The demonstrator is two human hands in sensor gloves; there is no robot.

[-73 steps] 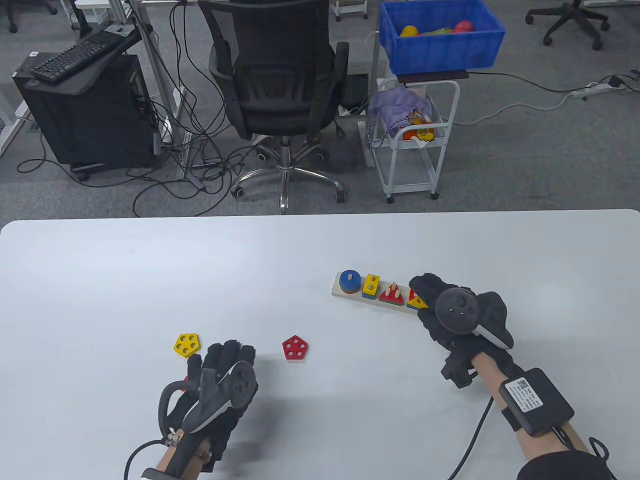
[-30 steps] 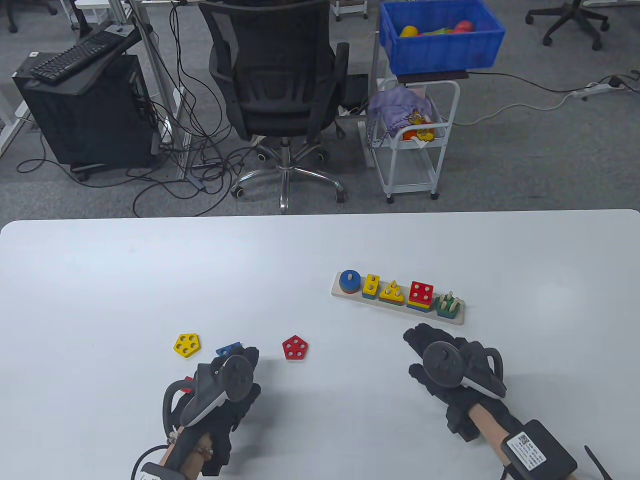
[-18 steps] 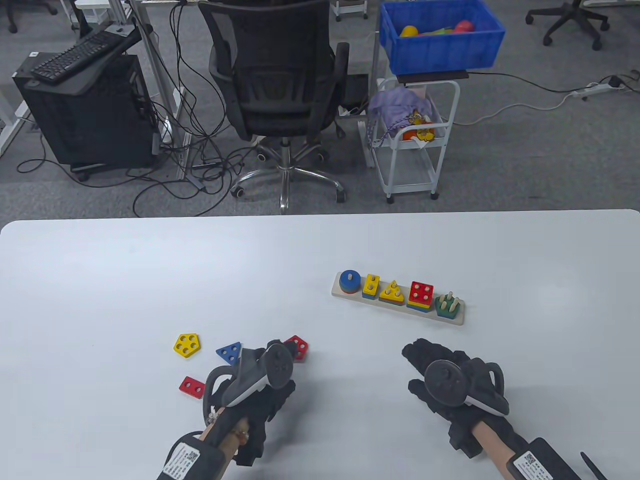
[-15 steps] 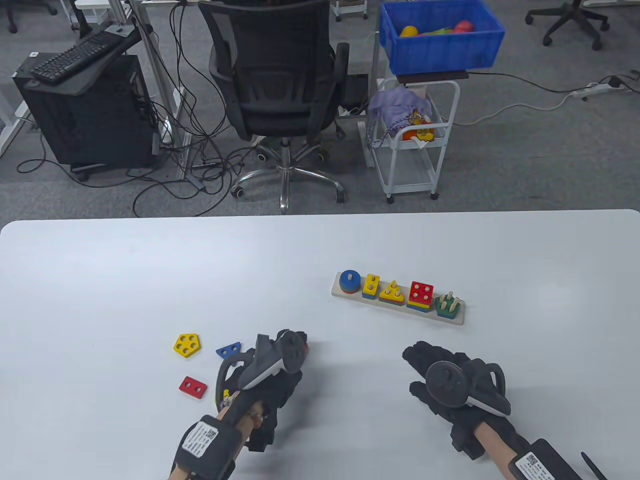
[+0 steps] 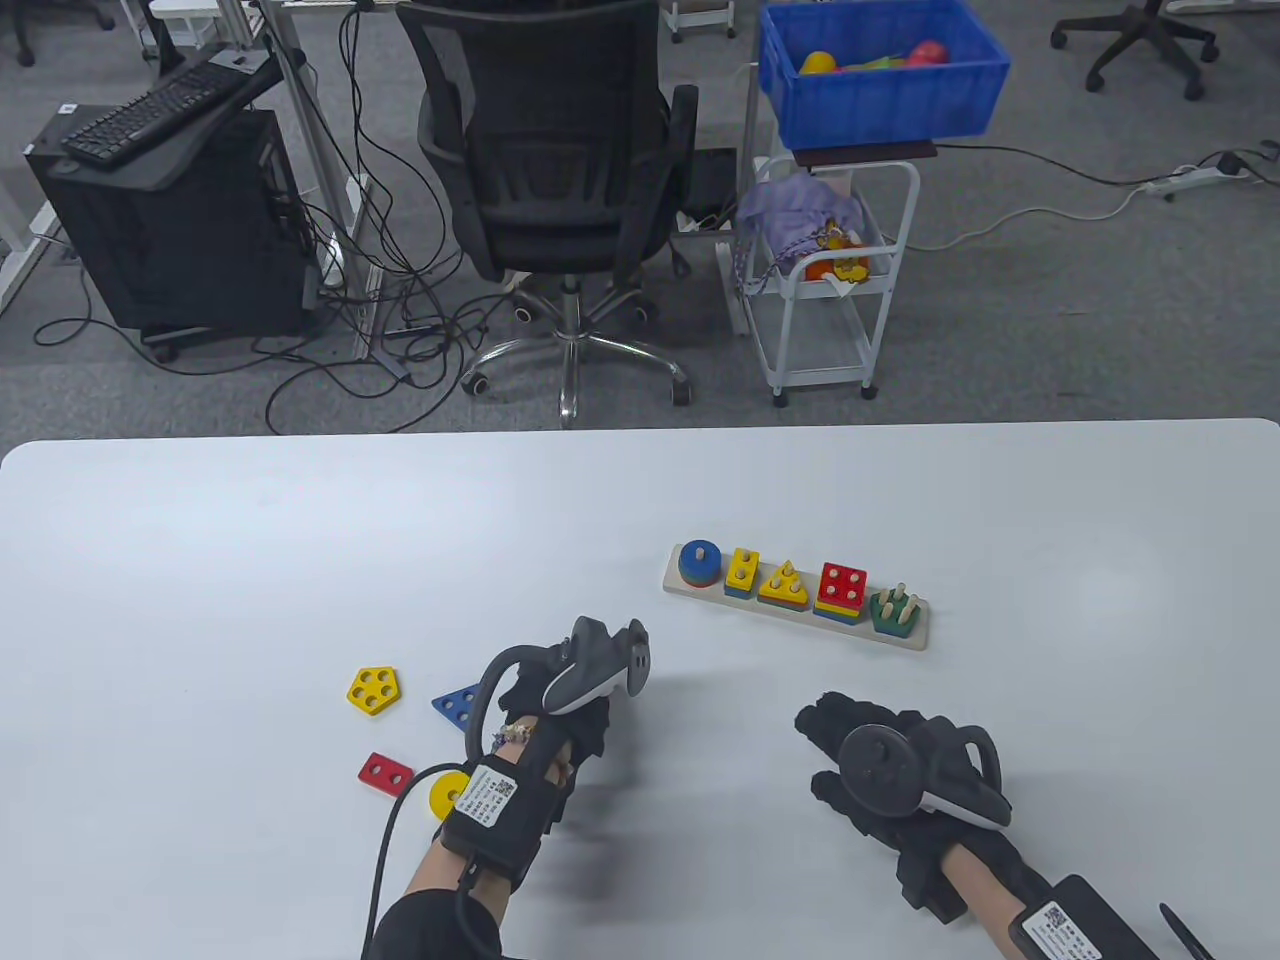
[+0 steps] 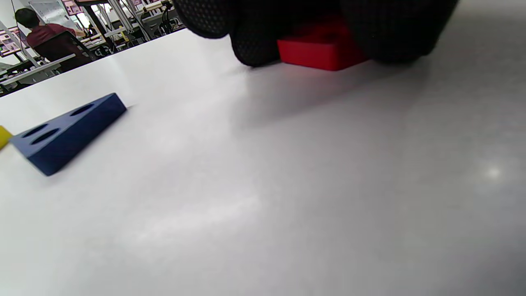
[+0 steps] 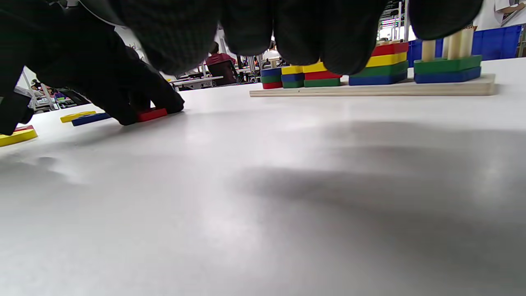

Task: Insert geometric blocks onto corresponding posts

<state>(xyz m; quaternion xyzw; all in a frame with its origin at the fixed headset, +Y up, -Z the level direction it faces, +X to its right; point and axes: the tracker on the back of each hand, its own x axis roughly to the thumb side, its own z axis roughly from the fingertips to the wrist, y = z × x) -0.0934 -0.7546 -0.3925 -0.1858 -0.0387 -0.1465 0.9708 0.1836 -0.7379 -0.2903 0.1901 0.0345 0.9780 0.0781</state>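
While the left hand (image 5: 570, 700) sits low on the white bench (image 5: 200, 560), its grip is curled onto the red pentagon block (image 6: 322, 51), fingertips (image 6: 254, 49) pressed at either side of it in the left wrist view; the block lies flat on the surface. At that hand's nine o'clock lie the blue triangle block (image 5: 458, 705) and, further out, the yellow pentagon block (image 5: 376, 689). At its seven o'clock are the red rectangle block (image 5: 385, 772) and a yellow ring (image 5: 445, 795), half hidden by the wrist strap.

Over to the right hand (image 5: 880, 765): palm down, fingers loosely bent, the grip slack and holding nothing, just above the bench. At its twelve o'clock stands the wooden post board (image 5: 795, 598), carrying five stacks from left to right, the rightmost green-topped pentagon stack (image 5: 895, 612) with its pegs still showing well above the blocks.

Beyond the far edge are an office chair (image 5: 560, 160), a white cart (image 5: 825, 270) and a blue bin (image 5: 880, 70). Bare bench lies between the two hands, and between the left hand and the board.
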